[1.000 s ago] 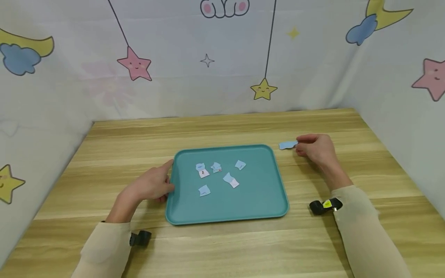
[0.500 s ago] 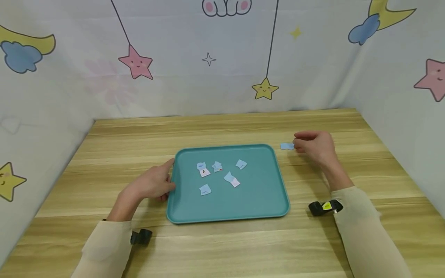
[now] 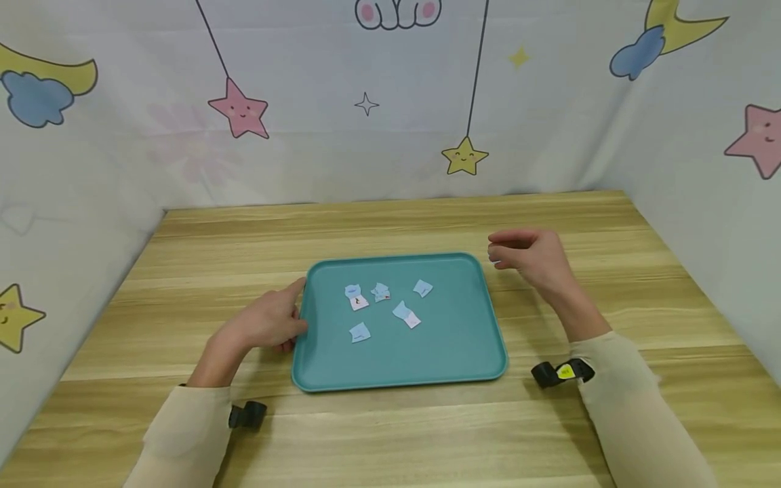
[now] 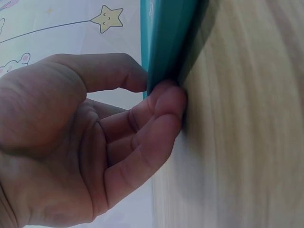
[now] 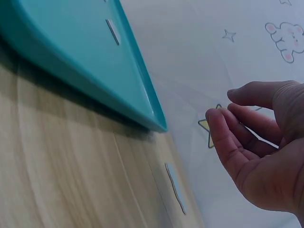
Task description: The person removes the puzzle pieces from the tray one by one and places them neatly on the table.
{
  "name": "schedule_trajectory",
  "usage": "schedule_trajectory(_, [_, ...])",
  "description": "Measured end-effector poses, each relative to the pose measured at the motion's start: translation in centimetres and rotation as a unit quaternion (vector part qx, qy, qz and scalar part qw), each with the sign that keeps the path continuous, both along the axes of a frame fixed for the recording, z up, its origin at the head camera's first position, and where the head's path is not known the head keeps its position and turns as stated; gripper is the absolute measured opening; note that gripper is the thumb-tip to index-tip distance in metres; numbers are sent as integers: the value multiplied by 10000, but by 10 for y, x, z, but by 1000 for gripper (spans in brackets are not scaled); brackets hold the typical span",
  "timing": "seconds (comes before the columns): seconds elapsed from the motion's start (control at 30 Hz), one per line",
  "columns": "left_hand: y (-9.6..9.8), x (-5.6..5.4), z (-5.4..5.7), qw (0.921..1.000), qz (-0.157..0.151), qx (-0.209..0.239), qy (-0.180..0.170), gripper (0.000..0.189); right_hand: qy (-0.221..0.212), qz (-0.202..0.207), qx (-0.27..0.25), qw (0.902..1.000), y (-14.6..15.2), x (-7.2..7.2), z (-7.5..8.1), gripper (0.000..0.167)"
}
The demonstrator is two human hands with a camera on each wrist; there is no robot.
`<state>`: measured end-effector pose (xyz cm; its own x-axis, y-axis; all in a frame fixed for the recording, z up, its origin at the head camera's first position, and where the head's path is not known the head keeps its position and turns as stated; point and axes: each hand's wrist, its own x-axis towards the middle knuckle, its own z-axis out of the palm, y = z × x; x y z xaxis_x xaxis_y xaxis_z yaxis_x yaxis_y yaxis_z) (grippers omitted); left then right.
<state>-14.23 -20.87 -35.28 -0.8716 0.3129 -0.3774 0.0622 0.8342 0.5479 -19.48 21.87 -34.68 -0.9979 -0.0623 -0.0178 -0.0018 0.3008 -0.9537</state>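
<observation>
My left hand point(image 3: 268, 322) holds the left rim of a teal tray point(image 3: 451, 369), the thumb on the rim in the left wrist view and the other fingers curled against its side and underside. Several small pale-blue and white card pieces with uneven edges lie in the tray, among them one piece point(image 3: 360, 332) at the lower left and another point(image 3: 422, 289) at the upper right. Beyond the tray's right side, my right hand point(image 3: 529, 261) hovers with nothing between thumb and fingers. A blue card strip point(image 5: 175, 187) lies on the table below it, mostly hidden by the fingers in the head view.
The wood-grain table point(image 3: 415, 440) extends around the tray on all sides. A white cloth point(image 3: 305, 163) printed with stars and moons hangs behind it and along both sides. Each sleeve cuff carries a black wrist camera, such as the right camera point(image 3: 549, 374).
My right hand has let go of the blue strip, which now lies on the table, and has shifted left over it, toward the tray. The left hand and tray keep their place.
</observation>
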Motion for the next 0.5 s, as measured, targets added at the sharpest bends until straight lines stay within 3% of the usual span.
schedule_trajectory(0.5, [0, 0, -1, 10000, -20, -12, 32, 90, -74, 666, 135, 9977, -30, 7, -10, 38])
